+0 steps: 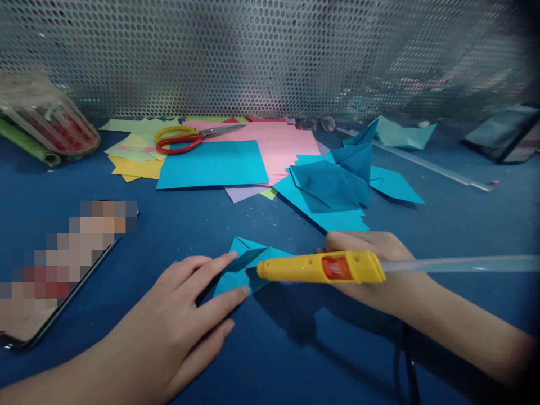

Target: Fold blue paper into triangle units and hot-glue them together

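Observation:
A folded piece of blue paper (pixel 242 278) lies on the table in front of me, with a flap standing up. My left hand (pixel 185 304) holds it down, two fingertips pressed on it. In my right hand (pixel 371 292) is a yellow hot glue gun (pixel 307 268), held level; its dark nozzle points left at the paper, close to the fold. A clear glue stick (pixel 459 264) sticks out of its back end. The right-hand fingers are mostly hidden behind the gun. Whether the nozzle touches the paper I cannot tell.
Behind are scissors (pixel 198 138), a blue sheet (pixel 213 164), pink paper (pixel 287 149) and blue folded pieces (pixel 333 183). A phone (pixel 80 270) lies left, near a jar (pixel 50 115) and a green roll (pixel 29 140). Another glue stick (pixel 434 163) rests back right. A perforated metal panel (pixel 253 56) closes the back.

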`<state>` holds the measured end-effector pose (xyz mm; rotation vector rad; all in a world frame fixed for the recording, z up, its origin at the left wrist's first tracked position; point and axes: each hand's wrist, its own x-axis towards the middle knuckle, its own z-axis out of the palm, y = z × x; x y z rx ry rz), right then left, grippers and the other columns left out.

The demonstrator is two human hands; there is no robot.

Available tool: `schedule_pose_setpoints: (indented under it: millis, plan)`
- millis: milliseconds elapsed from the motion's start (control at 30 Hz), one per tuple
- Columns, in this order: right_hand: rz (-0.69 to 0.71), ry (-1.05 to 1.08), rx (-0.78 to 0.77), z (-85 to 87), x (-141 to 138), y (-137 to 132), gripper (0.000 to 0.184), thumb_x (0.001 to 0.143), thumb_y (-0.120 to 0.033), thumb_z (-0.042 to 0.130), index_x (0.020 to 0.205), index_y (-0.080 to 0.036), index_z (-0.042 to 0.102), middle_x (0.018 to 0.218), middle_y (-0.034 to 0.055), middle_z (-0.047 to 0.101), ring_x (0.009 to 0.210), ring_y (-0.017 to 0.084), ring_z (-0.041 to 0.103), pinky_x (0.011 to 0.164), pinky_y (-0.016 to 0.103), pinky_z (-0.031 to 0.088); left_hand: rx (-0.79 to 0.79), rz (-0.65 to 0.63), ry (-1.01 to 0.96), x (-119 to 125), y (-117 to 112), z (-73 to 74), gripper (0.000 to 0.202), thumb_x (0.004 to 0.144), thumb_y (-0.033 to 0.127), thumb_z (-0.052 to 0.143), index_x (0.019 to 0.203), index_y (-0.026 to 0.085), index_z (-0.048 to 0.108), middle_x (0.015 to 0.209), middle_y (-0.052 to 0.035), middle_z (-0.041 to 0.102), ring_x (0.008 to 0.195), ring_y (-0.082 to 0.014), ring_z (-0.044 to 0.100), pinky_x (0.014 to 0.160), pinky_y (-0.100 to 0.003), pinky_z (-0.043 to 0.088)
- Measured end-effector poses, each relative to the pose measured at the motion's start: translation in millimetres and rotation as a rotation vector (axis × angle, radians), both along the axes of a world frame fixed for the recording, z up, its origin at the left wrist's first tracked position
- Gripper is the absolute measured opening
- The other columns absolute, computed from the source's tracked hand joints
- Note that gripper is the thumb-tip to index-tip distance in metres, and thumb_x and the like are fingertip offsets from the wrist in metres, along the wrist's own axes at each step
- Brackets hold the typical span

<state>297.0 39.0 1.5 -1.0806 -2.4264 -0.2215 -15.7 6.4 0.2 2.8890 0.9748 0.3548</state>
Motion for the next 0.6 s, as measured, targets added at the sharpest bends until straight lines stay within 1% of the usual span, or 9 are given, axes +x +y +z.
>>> schedule_pose_setpoints:
  millis: [167,300,467,600]
  plan:
    - [0.009,0.001,-0.022,1.5,4.3,1.8,0.026,0.089,-0.025,0.044,0.065,-0.024,0.036,0.043,-0.0089,0.042,0.03,0.008,0.041,0.036,0.018,0.025,-0.006,-0.003,-0.001,0.1,0.4,1.7,0.044,0.102,0.02,0.046,0.143,0.033,0.058,0.155,-0.0073,0.051,0.126,-0.0277,0.057,0.097,-0.043,0.057]
    - [-0.001,0.013,-0.035,1.2,2.8,1.2,0.028,0.09,-0.026,0.046,0.064,-0.024,0.036,0.044,-0.008,0.044,0.031,0.008,0.042,0.036,0.017,0.026,-0.009,-0.006,-0.004,0.1,-1.2,4.1,0.042,0.101,0.02,0.048,0.14,0.031,0.06,0.156,-0.0076,0.051,0.125,-0.0285,0.057,0.095,-0.042,0.057]
    - [-0.001,0.02,-0.046,0.3,1.2,2.3,0.025,0.09,-0.025,0.045,0.065,-0.023,0.041,0.046,-0.0073,0.049,0.032,0.008,0.045,0.037,0.017,0.028,-0.016,-0.008,-0.026,0.6,-1.8,3.6,0.036,0.101,0.019,0.048,0.132,0.029,0.065,0.153,-0.0072,0.054,0.124,-0.0272,0.057,0.096,-0.04,0.056]
    - [0.021,0.015,-0.07,0.8,3.5,3.4,0.028,0.091,-0.028,0.046,0.064,-0.023,0.04,0.045,-0.0079,0.047,0.032,0.008,0.045,0.037,0.017,0.028,-0.021,-0.005,-0.005,-0.3,-1.5,2.4,0.036,0.101,0.019,0.048,0.132,0.029,0.064,0.154,-0.0068,0.052,0.126,-0.0276,0.055,0.097,-0.041,0.055]
